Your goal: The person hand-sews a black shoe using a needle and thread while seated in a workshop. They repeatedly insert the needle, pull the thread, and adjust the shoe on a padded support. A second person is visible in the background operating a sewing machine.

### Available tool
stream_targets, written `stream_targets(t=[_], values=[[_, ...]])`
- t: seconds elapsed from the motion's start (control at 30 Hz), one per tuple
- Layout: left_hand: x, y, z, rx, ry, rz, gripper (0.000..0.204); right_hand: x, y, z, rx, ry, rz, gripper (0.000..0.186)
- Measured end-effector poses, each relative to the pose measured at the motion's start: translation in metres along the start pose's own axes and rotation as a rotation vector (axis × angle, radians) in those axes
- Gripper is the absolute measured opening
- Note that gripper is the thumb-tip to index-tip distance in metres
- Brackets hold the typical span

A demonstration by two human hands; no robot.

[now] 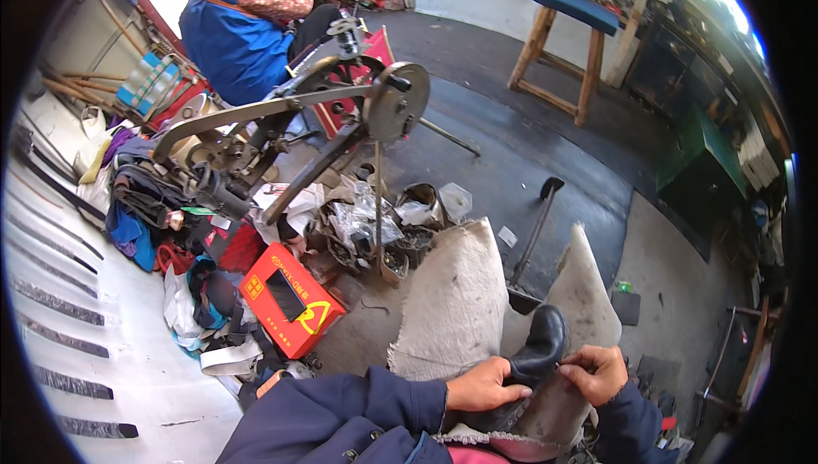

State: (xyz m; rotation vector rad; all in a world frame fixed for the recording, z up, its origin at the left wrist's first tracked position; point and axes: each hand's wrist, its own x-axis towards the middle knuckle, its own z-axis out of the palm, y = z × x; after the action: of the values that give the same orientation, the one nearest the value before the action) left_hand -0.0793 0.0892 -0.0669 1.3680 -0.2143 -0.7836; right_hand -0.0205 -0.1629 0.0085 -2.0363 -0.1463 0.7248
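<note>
My left hand (490, 387) is closed on a black boot (539, 336) across my lap, fingers beneath its curved foot and thumb on its side. My right hand (596, 372) pinches at the right side of the boot, fingertips close together on something small that I cannot make out. A pale, stained canvas cloth (447, 293) covers my knees, with its right part (584, 285) rising beside the boot. Under my hands the boot's lower part is partly hidden. My dark sleeves reach in from the lower edge.
A cast-metal machine (396, 102) stands ahead-left, above bags of small parts (413, 213). A red box (277, 328) holds a phone (285, 293) on top. A co-worker in a blue vest (226, 42) sits behind the machine. A padded stool (573, 7), metal stand (537, 225) and green cabinet (699, 161) are beyond.
</note>
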Motion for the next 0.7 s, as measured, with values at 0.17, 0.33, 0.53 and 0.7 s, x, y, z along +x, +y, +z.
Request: stream_targets(t=[0.17,0.33,0.53,0.7], values=[[-0.002,0.007,0.001,-0.044,0.097,0.037,0.031,0.006,-0.001,-0.002,0.038,-0.025,-0.025,0.008],[-0.012,0.022,-0.003,0.177,0.07,0.159,0.039,-0.007,0.003,0.001,0.124,0.066,-0.122,0.005],[-0.03,0.032,0.001,0.524,0.031,0.218,0.048,-0.034,0.026,0.009,0.24,0.166,-0.19,0.006],[-0.071,0.023,-0.018,0.35,0.549,0.434,0.015,-0.05,0.045,0.018,0.323,0.24,-0.207,0.009]])
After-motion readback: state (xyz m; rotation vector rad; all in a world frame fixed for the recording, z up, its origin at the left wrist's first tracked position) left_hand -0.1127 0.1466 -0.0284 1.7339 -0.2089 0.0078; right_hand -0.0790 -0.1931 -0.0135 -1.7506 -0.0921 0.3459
